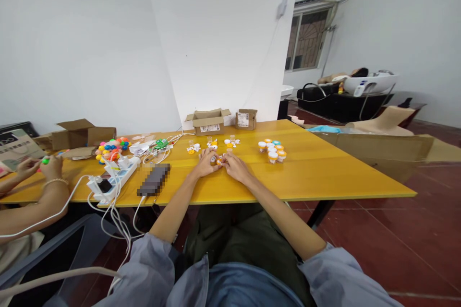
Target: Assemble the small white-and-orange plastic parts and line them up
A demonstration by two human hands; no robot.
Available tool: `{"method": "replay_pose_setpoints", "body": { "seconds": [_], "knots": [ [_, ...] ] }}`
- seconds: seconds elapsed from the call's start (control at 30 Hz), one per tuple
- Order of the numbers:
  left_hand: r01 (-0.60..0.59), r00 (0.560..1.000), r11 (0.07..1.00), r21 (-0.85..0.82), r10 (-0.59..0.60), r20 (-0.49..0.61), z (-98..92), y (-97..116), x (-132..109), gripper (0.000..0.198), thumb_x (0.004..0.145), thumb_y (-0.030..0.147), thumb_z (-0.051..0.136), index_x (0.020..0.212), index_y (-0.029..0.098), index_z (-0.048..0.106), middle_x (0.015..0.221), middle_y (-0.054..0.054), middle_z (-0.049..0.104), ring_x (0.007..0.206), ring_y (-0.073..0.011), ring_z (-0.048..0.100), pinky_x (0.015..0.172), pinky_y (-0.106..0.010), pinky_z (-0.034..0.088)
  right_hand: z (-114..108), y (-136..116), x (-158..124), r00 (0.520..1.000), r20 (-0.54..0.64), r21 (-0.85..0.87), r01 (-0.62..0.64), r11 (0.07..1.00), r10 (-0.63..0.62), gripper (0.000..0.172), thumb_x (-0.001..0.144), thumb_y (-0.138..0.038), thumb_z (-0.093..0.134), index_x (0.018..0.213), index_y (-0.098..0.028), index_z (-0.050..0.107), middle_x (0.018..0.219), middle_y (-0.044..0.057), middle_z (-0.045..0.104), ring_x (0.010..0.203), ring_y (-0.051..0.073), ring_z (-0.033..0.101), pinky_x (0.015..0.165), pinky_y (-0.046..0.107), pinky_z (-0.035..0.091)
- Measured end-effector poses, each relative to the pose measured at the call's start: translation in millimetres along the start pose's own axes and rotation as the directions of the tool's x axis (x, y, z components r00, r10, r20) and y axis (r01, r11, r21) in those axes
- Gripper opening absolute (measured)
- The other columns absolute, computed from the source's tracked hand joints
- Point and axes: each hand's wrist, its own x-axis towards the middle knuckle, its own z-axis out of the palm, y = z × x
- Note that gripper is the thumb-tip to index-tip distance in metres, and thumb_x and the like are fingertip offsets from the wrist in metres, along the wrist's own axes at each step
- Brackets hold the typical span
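Above the near middle of the table, my left hand [206, 165] is closed around a small clear jar [213, 159], which the fingers partly cover. Close beside it, my right hand [235, 167] has its fingertips pinched together near the jar; whatever they grip is too small to name. Small orange and white pieces show just below the fingertips. Beyond my hands lie small groups of clear jars [210, 140], orange lids [191, 151], white lids [196, 146] and little white pieces. To the right stands a cluster of lidded jars [272, 156] with white, orange and blue tops.
Two cardboard boxes, one open [209, 122] and one smaller [246, 119], stand at the back edge. Leftward are a power strip [120, 177] with cables, a dark phone-like device [154, 180] and colourful balls [112, 148]. A co-worker's hands [52, 167] hold something green at far left.
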Motion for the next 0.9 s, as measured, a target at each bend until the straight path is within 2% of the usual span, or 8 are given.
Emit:
{"method": "replay_pose_setpoints", "body": {
  "seconds": [0.4,0.6,0.73,0.9],
  "knots": [
    [-0.084,0.996,0.996,0.002,0.084,-0.028,1.5,-3.5,0.3,0.021,0.08,0.038,0.076,0.096,0.028,0.067,0.124,-0.003,0.058,0.121,-0.0281,0.046,0.104,-0.045,0.039,10.5,12.9,3.2,0.995,-0.092,0.031,0.05,0.998,-0.047,0.01,0.085,-0.014,0.063,0.087,-0.024,0.064,0.097,0.003,0.066,0.084,0.018,0.063,0.07,0.027,0.044],
    [-0.07,0.998,0.998,0.003,0.07,-0.005,-0.7,-0.1,-0.2,0.019,0.081,0.037,0.074,0.096,0.027,0.067,0.122,-0.004,0.059,0.121,-0.0281,0.046,0.103,-0.045,0.039,11.6,13.1,3.9,0.992,-0.119,0.032,0.049,0.998,-0.044,0.01,0.083,-0.013,0.063,0.083,-0.024,0.062,0.096,0.003,0.065,0.082,0.018,0.063,0.069,0.028,0.045],
    [-0.036,0.999,0.999,0.008,0.036,0.004,0.0,-0.6,0.4,0.02,0.081,0.039,0.074,0.095,0.028,0.067,0.121,-0.004,0.059,0.12,-0.0285,0.046,0.103,-0.045,0.039,9.5,10.0,4.1,0.99,-0.138,0.036,0.029,0.999,-0.024,0.011,0.083,-0.012,0.062,0.081,-0.023,0.061,0.096,0.003,0.066,0.087,0.019,0.063,0.072,0.028,0.046],
    [0.007,1.0,1.0,0.012,-0.007,0.02,0.1,0.1,0.9,0.018,0.082,0.04,0.072,0.094,0.028,0.067,0.118,-0.003,0.06,0.119,-0.0281,0.047,0.102,-0.045,0.038,5.0,8.3,3.8,0.981,-0.186,0.006,-0.061,0.998,0.061,0.012,0.085,-0.012,0.058,0.081,-0.023,0.062,0.096,0.005,0.066,0.094,0.02,0.063,0.077,0.029,0.047]
  ]
}}
